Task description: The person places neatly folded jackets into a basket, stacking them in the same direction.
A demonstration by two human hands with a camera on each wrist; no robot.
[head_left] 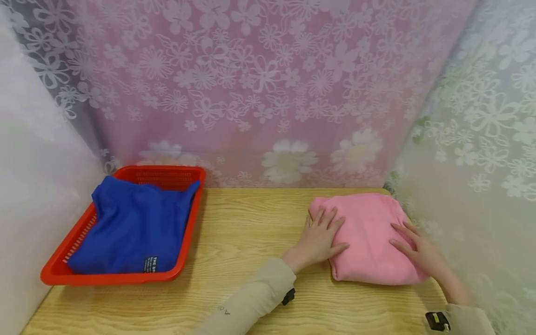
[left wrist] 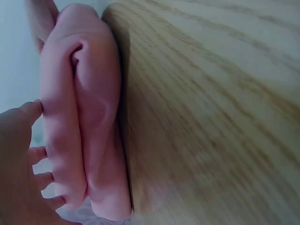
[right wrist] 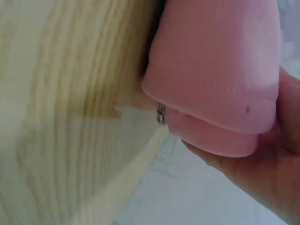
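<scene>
A folded pink garment (head_left: 370, 239) lies on the right part of the wooden table. On its left side rests my left hand (head_left: 319, 239), fingers spread over the top and edge. My right hand (head_left: 420, 251) touches the opposite side, its fingers extended onto the cloth. The left wrist view shows the garment's thick folded layers (left wrist: 93, 122), with the left fingertips (left wrist: 57, 202) against the upper layer. In the right wrist view, a small metal zipper pull (right wrist: 161, 114) hangs at the edge of the folds, and the right hand (right wrist: 262, 173) lies along the side.
A red plastic basket (head_left: 178, 270) stands on the left of the table (head_left: 247, 228), holding a folded blue garment (head_left: 138, 223) with a dark printed label (head_left: 150, 264). Flower-patterned curtains (head_left: 251, 93) hang behind and at the right side.
</scene>
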